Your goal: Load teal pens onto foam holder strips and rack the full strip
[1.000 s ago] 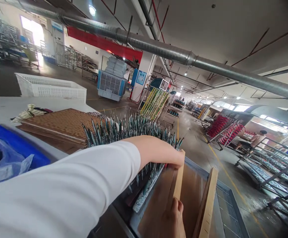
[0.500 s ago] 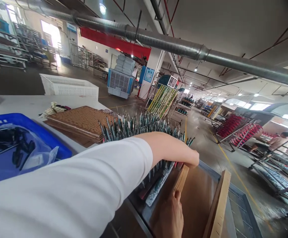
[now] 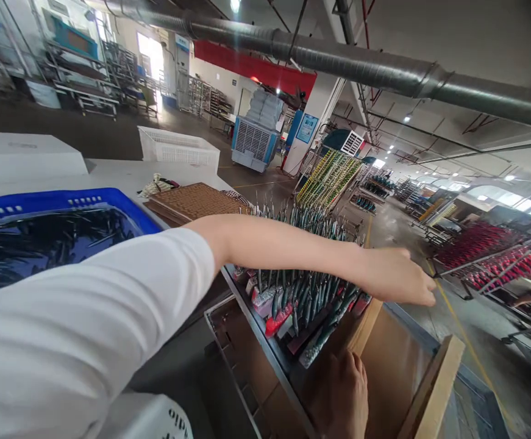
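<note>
Now the left hand [image 3: 395,281] stretches out flat across the frame on a straight arm, fingers [image 3: 423,296] extended and loose, holding nothing, above the wooden slat [image 3: 364,326]. Below, the right hand [image 3: 341,396] rests against that slat's near end; I cannot tell its grip. The slat runs lengthwise away, beside the rack of teal pens [image 3: 308,277], tips up. A white bin [image 3: 149,421] reads "dio".

Single head view, close, angled forward-down over worktable [image 3: 110,174].
</note>
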`<control>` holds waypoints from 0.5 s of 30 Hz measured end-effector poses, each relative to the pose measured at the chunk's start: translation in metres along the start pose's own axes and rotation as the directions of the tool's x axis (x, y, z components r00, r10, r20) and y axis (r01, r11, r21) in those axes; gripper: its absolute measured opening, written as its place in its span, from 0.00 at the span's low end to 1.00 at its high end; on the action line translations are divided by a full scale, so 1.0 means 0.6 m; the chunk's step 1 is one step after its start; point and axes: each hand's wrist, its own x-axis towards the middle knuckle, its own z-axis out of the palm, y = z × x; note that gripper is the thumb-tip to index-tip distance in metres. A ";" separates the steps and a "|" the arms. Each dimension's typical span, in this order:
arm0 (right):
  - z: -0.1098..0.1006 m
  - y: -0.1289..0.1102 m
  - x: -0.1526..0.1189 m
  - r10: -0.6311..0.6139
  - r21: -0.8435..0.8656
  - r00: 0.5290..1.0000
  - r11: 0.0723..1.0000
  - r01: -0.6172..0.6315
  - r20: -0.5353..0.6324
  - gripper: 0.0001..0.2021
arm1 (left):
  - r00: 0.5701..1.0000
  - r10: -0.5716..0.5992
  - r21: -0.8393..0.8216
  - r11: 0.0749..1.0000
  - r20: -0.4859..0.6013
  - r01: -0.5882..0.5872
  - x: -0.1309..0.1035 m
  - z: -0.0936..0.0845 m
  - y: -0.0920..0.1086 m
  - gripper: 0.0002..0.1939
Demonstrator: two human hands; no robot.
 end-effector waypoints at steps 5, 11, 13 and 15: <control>0.004 -0.002 -0.002 0.084 0.186 0.995 0.980 -0.072 -0.059 0.21 | 0.925 -0.361 -0.294 0.903 -0.123 0.313 -0.189 -0.056 0.078 0.12; 0.003 -0.046 -0.023 0.207 0.431 0.976 0.888 -0.159 -0.066 0.22 | 0.718 -0.690 -0.610 0.532 0.090 0.587 -0.344 -0.033 0.169 0.11; 0.001 -0.067 -0.030 0.227 0.483 0.971 0.860 -0.162 -0.077 0.22 | 0.653 -0.740 -0.626 0.435 0.162 0.647 -0.377 -0.026 0.191 0.11; -0.001 -0.085 -0.035 0.284 0.488 0.955 0.848 -0.207 -0.088 0.23 | 0.608 -0.768 -0.637 0.368 0.201 0.677 -0.404 -0.020 0.208 0.12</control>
